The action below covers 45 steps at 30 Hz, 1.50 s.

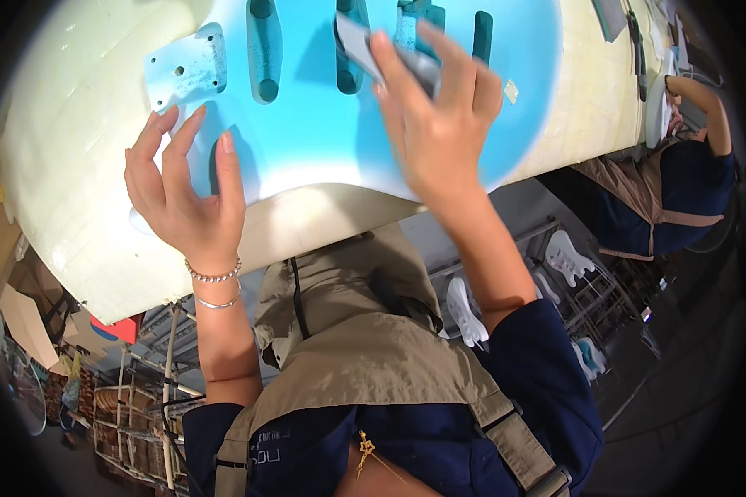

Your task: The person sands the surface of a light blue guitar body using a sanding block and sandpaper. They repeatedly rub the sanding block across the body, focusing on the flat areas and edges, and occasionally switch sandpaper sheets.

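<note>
A light blue electric guitar body (307, 145), fading to white along its edge, lies flat on a pale padded table. Several routed slots and a recessed pocket with small holes are cut into its face. My left hand (186, 178) rests near the edge below that pocket, fingers spread and gripping nothing. In my right hand (439, 124), a folded piece of grey sandpaper (360, 48) is pinched over the slots. It is blurred, and its far part sits behind my fingers. A small pale scrap (511, 91) is on the blue face to the right of my right hand.
The cream table (66, 166) curves away at its near edge. A grey block (609, 18) and a dark slim tool (637, 54) lie at the upper right. Beyond, a co-worker (680, 195) handles a pale object. White guitar bodies (567, 255) stand on a low rack; cardboard (29, 319) is at left.
</note>
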Available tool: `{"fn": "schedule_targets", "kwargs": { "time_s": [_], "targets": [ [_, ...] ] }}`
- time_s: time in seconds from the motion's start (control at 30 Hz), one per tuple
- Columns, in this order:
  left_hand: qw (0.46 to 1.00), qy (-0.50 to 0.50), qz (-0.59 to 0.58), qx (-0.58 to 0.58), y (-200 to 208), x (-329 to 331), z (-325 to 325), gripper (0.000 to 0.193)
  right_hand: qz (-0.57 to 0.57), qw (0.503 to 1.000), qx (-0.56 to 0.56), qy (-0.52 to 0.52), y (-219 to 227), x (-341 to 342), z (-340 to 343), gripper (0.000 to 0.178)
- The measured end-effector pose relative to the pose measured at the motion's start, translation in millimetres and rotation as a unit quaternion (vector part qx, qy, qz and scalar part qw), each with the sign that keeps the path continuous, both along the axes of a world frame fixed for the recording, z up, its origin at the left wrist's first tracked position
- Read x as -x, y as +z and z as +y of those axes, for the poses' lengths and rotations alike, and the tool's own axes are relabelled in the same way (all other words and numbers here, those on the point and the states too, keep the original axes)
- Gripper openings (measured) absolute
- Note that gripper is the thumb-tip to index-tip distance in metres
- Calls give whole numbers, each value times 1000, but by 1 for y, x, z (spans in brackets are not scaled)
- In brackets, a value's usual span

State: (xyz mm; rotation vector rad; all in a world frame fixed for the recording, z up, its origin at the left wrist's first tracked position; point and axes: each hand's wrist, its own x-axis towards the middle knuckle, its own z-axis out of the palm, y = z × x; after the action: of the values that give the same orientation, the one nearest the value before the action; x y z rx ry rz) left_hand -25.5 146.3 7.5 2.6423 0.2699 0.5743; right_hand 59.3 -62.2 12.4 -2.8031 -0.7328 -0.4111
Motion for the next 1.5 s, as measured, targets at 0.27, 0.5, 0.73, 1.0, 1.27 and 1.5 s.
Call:
{"fn": "schedule_targets", "kwargs": {
  "time_s": [0.27, 0.5, 0.73, 1.0, 1.27, 1.5],
  "targets": [
    [1000, 1, -16, 16, -3, 0, 3, 27, -20, 1000, -10, 11, -2, -15, 2, 48],
    [1000, -10, 17, -5, 6, 0, -2, 29, -58, 998, -23, 23, -10, -19, -4, 47],
    [1000, 0, 16, -10, 7, 0, -3, 28, 10, 1000, -16, -2, 0, 7, -5, 52],
    [1000, 1, 14, -20, 4, -1, -3, 31, -14, 1000, -16, -11, -8, 16, -6, 54],
    [980, -165, 79, -83, 14, -4, -26, 46, 13, 938, -344, -49, 13, -72, -41, 23],
    [983, -111, 93, -115, 15, -54, -67, 60, 180, 703, -647, -233, 19, -20, -89, 45]
  ]
}}
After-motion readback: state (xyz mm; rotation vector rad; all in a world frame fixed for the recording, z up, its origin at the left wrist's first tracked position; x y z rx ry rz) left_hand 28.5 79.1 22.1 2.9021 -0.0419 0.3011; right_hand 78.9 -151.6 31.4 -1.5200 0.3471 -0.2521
